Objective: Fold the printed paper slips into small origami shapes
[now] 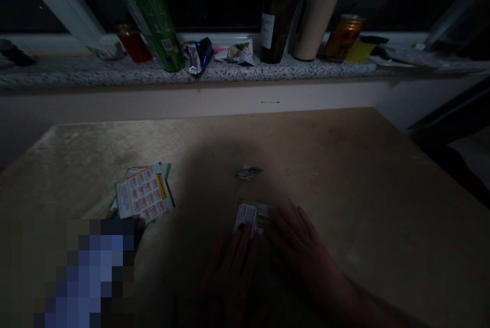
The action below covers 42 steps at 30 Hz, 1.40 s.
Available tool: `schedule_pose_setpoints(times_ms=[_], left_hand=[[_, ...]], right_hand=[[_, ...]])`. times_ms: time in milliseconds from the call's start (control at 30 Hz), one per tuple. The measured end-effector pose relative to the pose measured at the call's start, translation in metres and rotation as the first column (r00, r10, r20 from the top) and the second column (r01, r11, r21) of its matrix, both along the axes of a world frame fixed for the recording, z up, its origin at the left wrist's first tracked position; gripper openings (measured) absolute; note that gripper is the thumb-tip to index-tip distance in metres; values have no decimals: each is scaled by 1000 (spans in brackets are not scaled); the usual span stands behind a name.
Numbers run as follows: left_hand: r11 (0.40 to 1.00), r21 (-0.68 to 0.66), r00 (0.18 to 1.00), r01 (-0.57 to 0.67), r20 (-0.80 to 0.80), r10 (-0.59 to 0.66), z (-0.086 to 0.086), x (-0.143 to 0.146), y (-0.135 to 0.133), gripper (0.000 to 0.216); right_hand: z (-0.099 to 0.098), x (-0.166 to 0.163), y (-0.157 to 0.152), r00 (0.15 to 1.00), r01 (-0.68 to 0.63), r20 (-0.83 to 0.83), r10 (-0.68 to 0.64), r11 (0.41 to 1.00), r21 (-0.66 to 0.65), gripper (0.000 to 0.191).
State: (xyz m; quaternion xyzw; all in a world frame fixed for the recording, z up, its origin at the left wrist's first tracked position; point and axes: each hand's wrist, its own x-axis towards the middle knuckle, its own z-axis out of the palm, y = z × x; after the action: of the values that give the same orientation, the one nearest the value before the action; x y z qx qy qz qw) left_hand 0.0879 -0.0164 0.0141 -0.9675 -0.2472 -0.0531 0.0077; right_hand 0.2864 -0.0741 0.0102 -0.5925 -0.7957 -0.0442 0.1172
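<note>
Card [246, 214] pt. hidden under L hand [233, 266], R hand [300, 246]; green btl [163, 31] top pixelated.

This looks like a room in a home: along the top of the frame, dark window panes [225, 1] back a speckled stone sill [126, 76] cluttered with a green bottle [164, 31], an orange can [343, 39] and crumpled wrappers [241, 54]; a worn tabletop [344, 185] spreads below.
</note>
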Motion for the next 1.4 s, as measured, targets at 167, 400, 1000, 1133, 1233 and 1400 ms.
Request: schedule_pose_setpoints(times_ms=[167, 400, 1000, 1133, 1233, 1400], left_hand=[[1000, -20, 1000, -11, 5, 11, 3, 2, 1, 74], [998, -57, 999, -36, 20, 37, 2, 6, 2, 77], [994, -106, 999, -37, -16, 35, 10, 7, 3, 73], [994, -102, 999, -33, -16, 31, 11, 7, 1, 75], [994, -105, 999, -39, -15, 37, 11, 7, 1, 75], [994, -101, 999, -31, -25, 29, 9, 7, 3, 77]], right_hand=[[-1, 2, 2, 1000, 12, 8, -12, 1000, 2, 38], [-1, 8, 0, 999, 27, -33, -27, 1000, 1, 42], [-4, 13, 3, 995, 87, 37, -90, 993, 76, 33], [-6, 13, 3, 994, 102, 35, -105, 992, 72, 31], [-13, 15, 1, 994, 104, 17, -106, 992, 70, 32], [-17, 18, 2, 995, 97, -27, -95, 991, 91, 32]])
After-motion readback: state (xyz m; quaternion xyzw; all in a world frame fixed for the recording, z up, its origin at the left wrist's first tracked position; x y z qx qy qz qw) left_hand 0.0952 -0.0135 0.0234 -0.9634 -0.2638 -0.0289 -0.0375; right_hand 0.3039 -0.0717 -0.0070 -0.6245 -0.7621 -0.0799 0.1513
